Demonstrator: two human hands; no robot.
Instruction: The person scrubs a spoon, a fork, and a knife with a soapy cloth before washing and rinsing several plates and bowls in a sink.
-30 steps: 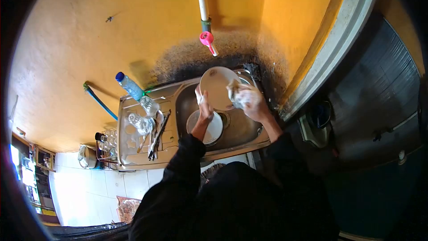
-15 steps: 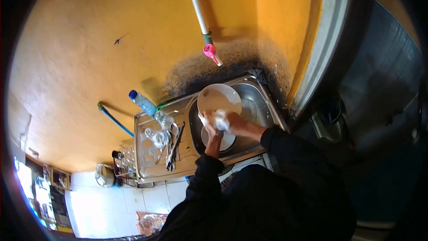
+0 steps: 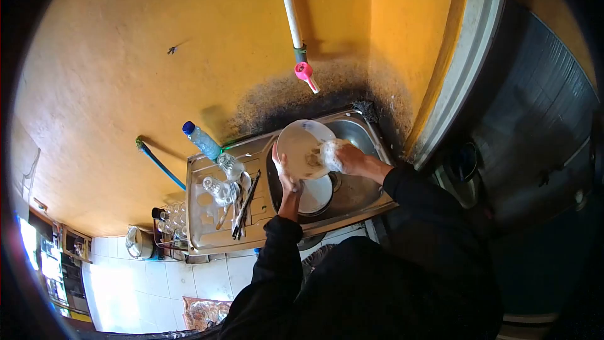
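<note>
My left hand point(image 3: 287, 175) grips the left rim of a white bowl point(image 3: 296, 145), which is tilted over the metal sink point(image 3: 368, 189). My right hand point(image 3: 353, 158) is closed around a white sponge point(image 3: 329, 155) covered in suds and presses it to the right side of the bowl. Brownish smears show on the bowl's surface beside the sponge. Below my hands, another white dish point(image 3: 316, 194) lies in the sink.
On the drainboard point(image 3: 204, 226) at left stand a blue-capped plastic bottle point(image 3: 202, 141), glassware point(image 3: 218, 190) and several utensils point(image 3: 246, 204). A pink-handled tap point(image 3: 304, 72) hangs above the sink. A rack of glasses point(image 3: 173, 220) is at the far left.
The bowl has turned and shifted slightly in my left hand. My right hand with the sponge has moved right, from the bowl's lower edge to its right side.
</note>
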